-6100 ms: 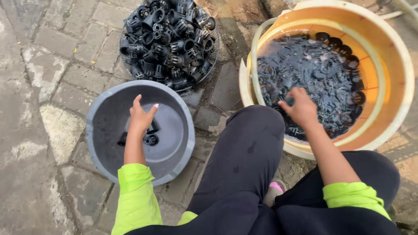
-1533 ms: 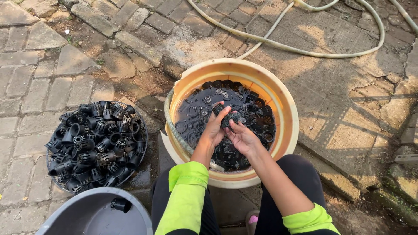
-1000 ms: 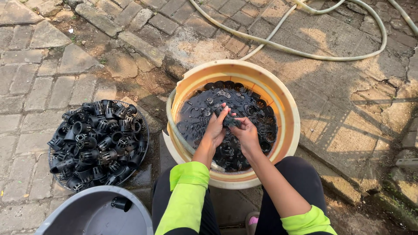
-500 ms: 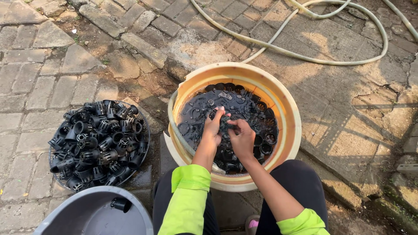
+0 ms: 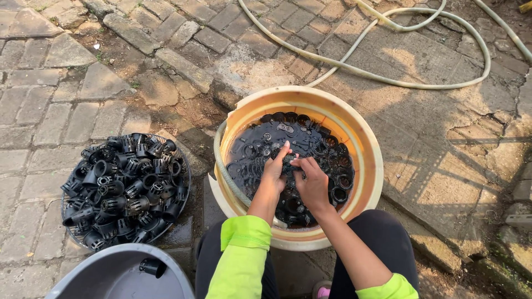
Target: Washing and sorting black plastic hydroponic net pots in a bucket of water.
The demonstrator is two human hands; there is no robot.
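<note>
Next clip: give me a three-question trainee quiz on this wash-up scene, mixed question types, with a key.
1. True or false: both the left hand and the right hand are over the yellow tub.
2. Multiple choice: where is the heap of black net pots? A) inside the tub; B) in a round tray on the paving, left of the tub; C) on the hose.
3. Fill in: a single black pot lies in the ____ basin at the bottom edge.

Key
1. True; the hands meet on a small black pot above the dark water.
2. B.
3. Grey.
</note>
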